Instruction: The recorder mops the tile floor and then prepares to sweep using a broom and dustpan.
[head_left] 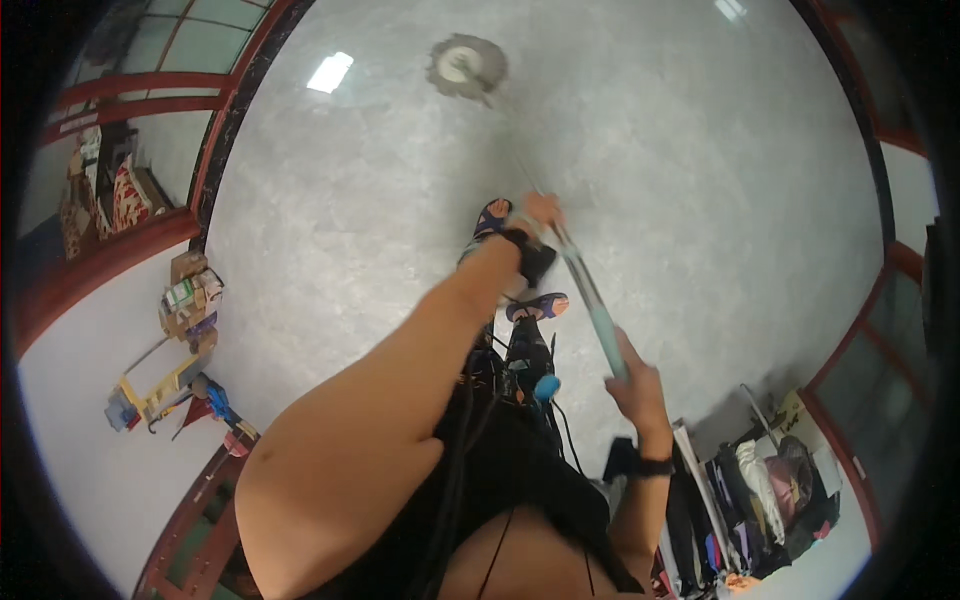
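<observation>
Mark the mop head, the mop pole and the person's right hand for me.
Mop head (459, 66): head view, on its pale round centre.
Mop pole (590, 294): head view, on the stretch between the hands.
Right hand (643, 390): head view, back of the hand.

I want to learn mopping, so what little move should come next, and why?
Maybe slide the mop head a little sideways: it's on the floor, with more floor on either side, while the left hand grips the pole lower and the right hand near its top.
</observation>
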